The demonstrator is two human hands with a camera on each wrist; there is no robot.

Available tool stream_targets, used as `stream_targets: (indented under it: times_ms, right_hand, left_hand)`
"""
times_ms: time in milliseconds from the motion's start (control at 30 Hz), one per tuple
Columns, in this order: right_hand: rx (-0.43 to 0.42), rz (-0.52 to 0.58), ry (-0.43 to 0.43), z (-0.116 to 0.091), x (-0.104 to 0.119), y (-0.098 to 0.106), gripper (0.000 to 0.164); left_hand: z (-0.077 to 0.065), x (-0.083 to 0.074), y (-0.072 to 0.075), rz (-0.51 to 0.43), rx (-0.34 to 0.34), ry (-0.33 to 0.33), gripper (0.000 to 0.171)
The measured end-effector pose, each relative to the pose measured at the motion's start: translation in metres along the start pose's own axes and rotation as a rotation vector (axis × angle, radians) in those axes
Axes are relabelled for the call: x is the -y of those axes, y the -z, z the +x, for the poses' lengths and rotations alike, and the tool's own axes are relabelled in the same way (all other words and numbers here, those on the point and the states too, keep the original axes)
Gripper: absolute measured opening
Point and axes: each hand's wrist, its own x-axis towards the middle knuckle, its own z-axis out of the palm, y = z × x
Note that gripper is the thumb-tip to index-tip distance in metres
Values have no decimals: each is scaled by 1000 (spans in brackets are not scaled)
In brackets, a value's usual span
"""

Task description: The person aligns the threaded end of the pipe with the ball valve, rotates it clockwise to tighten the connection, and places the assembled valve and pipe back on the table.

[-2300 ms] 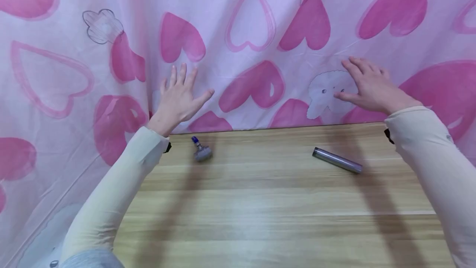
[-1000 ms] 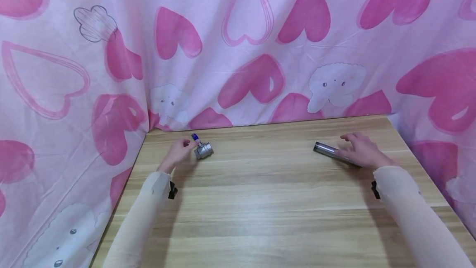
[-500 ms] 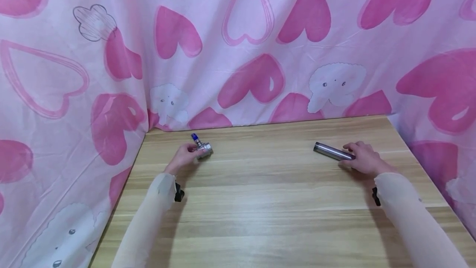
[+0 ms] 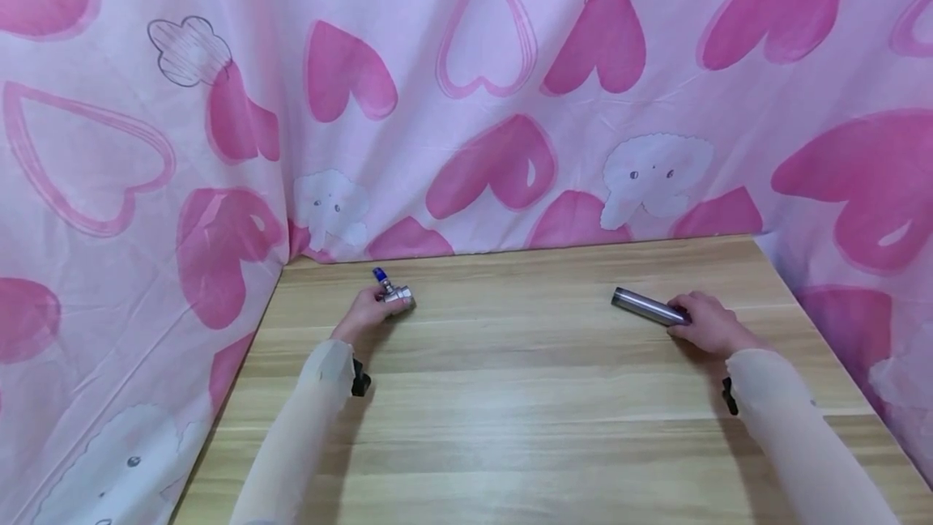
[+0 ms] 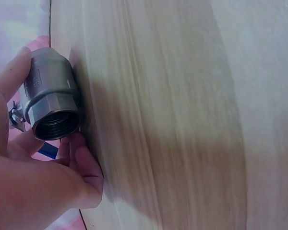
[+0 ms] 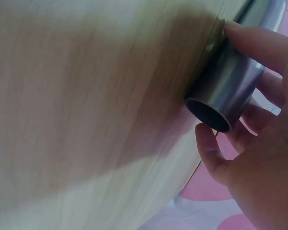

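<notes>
A steel ball valve (image 4: 399,294) with a blue-tipped lever (image 4: 380,275) is at the back left of the table. My left hand (image 4: 364,311) grips it from the left, thumb along the body. In the left wrist view, the threaded opening of the valve (image 5: 50,84) faces the camera, and the fingers pass behind the body. Toward the back right is a grey metal pipe (image 4: 645,305), held at its right end by my right hand (image 4: 709,322). In the right wrist view, thumb and fingers lie on either side of the pipe (image 6: 225,81), its hollow end showing.
Both things are on or close over a wood-grain table (image 4: 496,395). A pink curtain (image 4: 488,47) printed with hearts hangs along the table's back edge and both sides. Bare tabletop lies between the two hands.
Both hands, first raised with fingers spread before the curtain, have come down to the table. The left has taken hold of the ball valve, the right of the pipe's right end.
</notes>
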Motion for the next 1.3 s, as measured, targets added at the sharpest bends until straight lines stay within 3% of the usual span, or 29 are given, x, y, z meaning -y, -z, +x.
stream_targets:
  times_ms: [300, 533, 800, 1000, 1300]
  right_hand:
    - [20, -3, -39, 1, 4, -5, 41]
    - [20, 7, -65, 0, 7, -5, 39]
    - [7, 36, -82, -2, 10, -7, 36]
    - [-2, 117, -88, -1, 11, -8, 32]
    - [-34, 173, -109, -6, 8, -12, 35]
  left_hand:
    - [0, 2, -1, -18, 6, -7, 60]
    - [0, 3, -7, 15, -35, -19, 70]
    - [-4, 6, -15, -65, -79, 15, 67]
    - [-4, 10, -20, -79, -132, -5, 59]
    - [-6, 5, -23, -115, -140, -9, 54]
